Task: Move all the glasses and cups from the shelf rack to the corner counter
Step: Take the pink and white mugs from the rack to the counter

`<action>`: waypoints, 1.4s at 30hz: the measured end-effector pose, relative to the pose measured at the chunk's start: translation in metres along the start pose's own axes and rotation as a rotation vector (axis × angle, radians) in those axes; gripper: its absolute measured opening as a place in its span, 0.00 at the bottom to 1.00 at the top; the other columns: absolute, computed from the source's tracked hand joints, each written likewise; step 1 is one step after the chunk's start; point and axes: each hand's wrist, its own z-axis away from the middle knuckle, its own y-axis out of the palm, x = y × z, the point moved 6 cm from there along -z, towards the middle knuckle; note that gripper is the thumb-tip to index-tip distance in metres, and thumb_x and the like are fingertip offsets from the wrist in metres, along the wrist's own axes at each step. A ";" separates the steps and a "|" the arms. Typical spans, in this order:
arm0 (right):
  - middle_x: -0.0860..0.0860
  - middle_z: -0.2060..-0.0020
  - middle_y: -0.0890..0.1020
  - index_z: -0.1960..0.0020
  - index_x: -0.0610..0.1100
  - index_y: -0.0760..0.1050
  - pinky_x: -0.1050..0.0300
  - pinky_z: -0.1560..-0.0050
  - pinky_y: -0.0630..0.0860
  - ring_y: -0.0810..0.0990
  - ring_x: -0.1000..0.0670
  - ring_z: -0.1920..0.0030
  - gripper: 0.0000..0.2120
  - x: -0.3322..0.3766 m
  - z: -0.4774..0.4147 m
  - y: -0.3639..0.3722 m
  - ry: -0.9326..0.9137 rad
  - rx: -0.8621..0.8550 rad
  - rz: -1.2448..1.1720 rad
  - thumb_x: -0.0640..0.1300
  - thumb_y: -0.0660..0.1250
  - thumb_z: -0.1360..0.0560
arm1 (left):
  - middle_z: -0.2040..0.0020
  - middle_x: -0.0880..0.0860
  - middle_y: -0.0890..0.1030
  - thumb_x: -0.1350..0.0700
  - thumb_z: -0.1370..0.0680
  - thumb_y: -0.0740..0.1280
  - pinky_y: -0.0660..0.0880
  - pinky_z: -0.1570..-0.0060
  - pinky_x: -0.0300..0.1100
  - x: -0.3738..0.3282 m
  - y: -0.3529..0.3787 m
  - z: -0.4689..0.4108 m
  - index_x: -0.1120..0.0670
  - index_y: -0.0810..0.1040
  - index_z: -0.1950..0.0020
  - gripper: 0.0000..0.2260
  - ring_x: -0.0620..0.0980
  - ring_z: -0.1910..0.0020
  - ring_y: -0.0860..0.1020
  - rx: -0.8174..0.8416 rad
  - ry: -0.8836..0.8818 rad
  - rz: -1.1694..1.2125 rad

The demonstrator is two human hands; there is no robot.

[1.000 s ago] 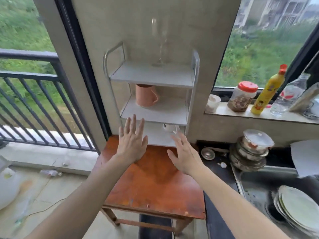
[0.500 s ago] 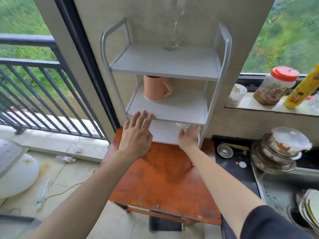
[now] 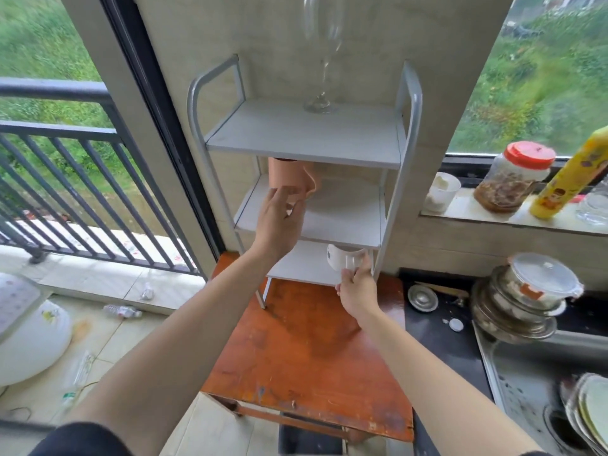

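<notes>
A grey three-tier shelf rack (image 3: 406, 133) stands at the back of an orange wooden table (image 3: 306, 363). On its top shelf stands a tall clear wine glass (image 3: 321, 64). A pink mug (image 3: 285, 171) sits on the middle shelf; my left hand (image 3: 279, 222) reaches up to it, thumb and fingers curled round its lower edge. On the bottom shelf my right hand (image 3: 357, 287) grips a white cup (image 3: 342, 258) by its side, and the cup is tilted.
The black counter (image 3: 427, 327) right of the table holds a small metal lid (image 3: 422, 297) and stacked pots (image 3: 523, 301). A sink (image 3: 519, 386) with plates (image 3: 589, 413) lies further right. The windowsill bears a white cup (image 3: 441, 192), a red-lidded jar (image 3: 513, 179) and a yellow bottle (image 3: 572, 179).
My left hand rose from the middle shelf's front edge to the pink mug. My right hand closed on the white cup on the bottom shelf. The view moved closer.
</notes>
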 end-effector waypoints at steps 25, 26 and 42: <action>0.47 0.61 0.81 0.49 0.48 0.75 0.50 0.45 0.82 0.84 0.48 0.57 0.10 -0.015 0.047 0.017 0.233 0.143 -0.244 0.52 0.58 0.19 | 0.41 0.54 0.77 0.49 0.22 0.70 0.79 0.46 0.47 0.010 -0.018 0.053 0.57 0.69 0.34 0.22 0.51 0.44 0.77 -0.085 -0.444 0.631; 0.48 0.63 0.80 0.49 0.46 0.75 0.50 0.46 0.81 0.83 0.48 0.58 0.11 -0.015 0.052 0.016 0.224 0.133 -0.259 0.52 0.58 0.19 | 0.43 0.54 0.77 0.46 0.23 0.70 0.79 0.47 0.47 0.012 -0.021 0.063 0.57 0.71 0.35 0.23 0.51 0.46 0.78 -0.086 -0.452 0.641; 0.50 0.70 0.77 0.65 0.48 0.72 0.52 0.56 0.76 0.78 0.48 0.62 0.21 -0.074 0.181 -0.031 0.125 -0.114 -0.188 0.57 0.57 0.18 | 0.54 0.49 0.82 0.39 0.23 0.65 0.75 0.61 0.35 0.081 0.007 0.236 0.52 0.77 0.50 0.16 0.49 0.53 0.80 -0.152 -0.498 0.496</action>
